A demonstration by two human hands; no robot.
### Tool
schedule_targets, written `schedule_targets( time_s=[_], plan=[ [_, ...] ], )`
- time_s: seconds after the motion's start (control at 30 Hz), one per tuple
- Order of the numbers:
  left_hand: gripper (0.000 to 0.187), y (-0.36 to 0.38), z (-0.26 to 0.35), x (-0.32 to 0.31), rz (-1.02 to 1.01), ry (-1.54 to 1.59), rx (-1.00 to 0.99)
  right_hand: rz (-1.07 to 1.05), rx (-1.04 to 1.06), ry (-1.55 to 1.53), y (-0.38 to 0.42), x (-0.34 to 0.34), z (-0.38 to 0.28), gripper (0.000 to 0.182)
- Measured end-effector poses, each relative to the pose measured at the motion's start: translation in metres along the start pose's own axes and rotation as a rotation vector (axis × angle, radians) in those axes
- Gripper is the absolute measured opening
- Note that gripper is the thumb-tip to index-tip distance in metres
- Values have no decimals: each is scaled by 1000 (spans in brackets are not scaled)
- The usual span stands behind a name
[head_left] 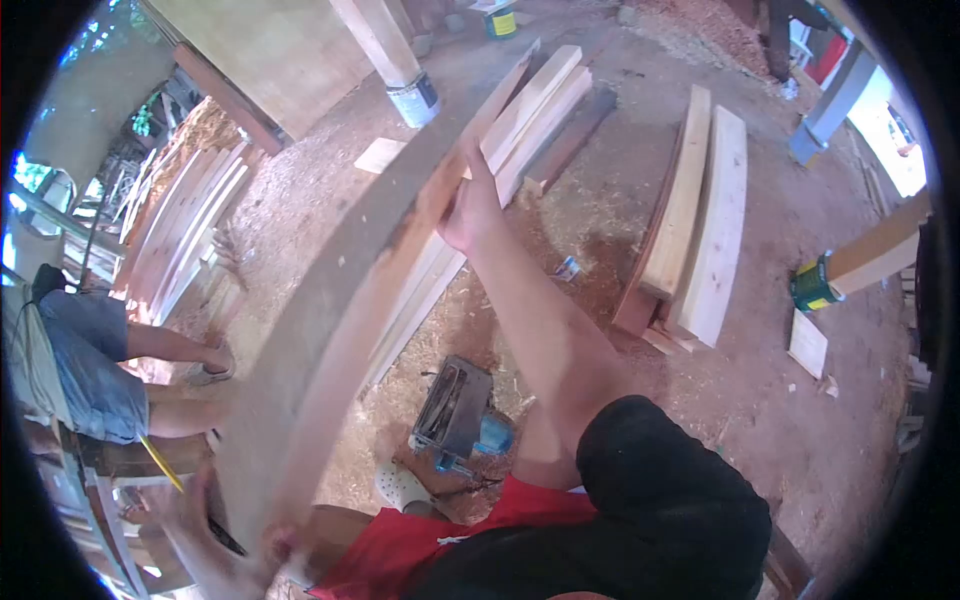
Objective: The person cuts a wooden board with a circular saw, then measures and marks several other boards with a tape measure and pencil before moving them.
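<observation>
A long, slightly curved wooden board (330, 260) runs diagonally from the upper middle to the lower left, tilted up off the ground. My right hand (470, 208) is closed round its right edge, toward the upper end. Beside the board's lower end is my left hand (215, 555), smeared by motion, so its fingers and any grip are unclear. Below the board, a power planer (453, 405) with blue parts rests on the ground near my foot (402, 488) in a light clog.
Stacked planks (540, 110) lie behind the board, with more timber (712, 230) to the right. A person in denim shorts (95, 370) is at the left. Posts stand in cans (815, 283) at the right and top. Another wood pile (185, 225) lies at the upper left.
</observation>
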State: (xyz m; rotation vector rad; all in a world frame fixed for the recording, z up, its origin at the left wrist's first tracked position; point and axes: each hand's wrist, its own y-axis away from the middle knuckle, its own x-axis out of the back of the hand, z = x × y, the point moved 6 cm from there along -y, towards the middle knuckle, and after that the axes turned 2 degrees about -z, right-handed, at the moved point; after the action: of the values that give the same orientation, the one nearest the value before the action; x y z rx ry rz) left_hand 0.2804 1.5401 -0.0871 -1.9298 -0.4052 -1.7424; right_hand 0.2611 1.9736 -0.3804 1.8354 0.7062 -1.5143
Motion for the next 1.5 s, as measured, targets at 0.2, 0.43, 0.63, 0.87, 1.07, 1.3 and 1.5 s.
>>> schedule_targets(
  time_s=[0.2, 0.43, 0.63, 0.87, 1.07, 1.3, 1.5],
  plan=[
    [94, 67, 52, -47, -191, 148, 220, 53, 79, 134, 28, 15, -3, 59],
    [98, 89, 56, -36, -144, 231, 263, 81, 191, 141, 53, 3, -25, 57],
    [92, 70, 64, -95, -284, 634, 224, 181, 300, 380, 76, 0, -98, 65],
    [75, 13, 90, -144, -684, 947, 274, 459, 461, 698, 77, 60, -195, 66],
    [77, -45, 138, -184, -914, 1447, 455, 73, 584, 606, 86, 92, -268, 45],
    [78, -97, 181, -142, -1150, 1118, 112, 51, 648, 555, 122, 76, -296, 46],
    [62, -128, 179, -100, -1057, 1527, 303, -36, 760, 404, 118, 32, -291, 46]
  ],
)
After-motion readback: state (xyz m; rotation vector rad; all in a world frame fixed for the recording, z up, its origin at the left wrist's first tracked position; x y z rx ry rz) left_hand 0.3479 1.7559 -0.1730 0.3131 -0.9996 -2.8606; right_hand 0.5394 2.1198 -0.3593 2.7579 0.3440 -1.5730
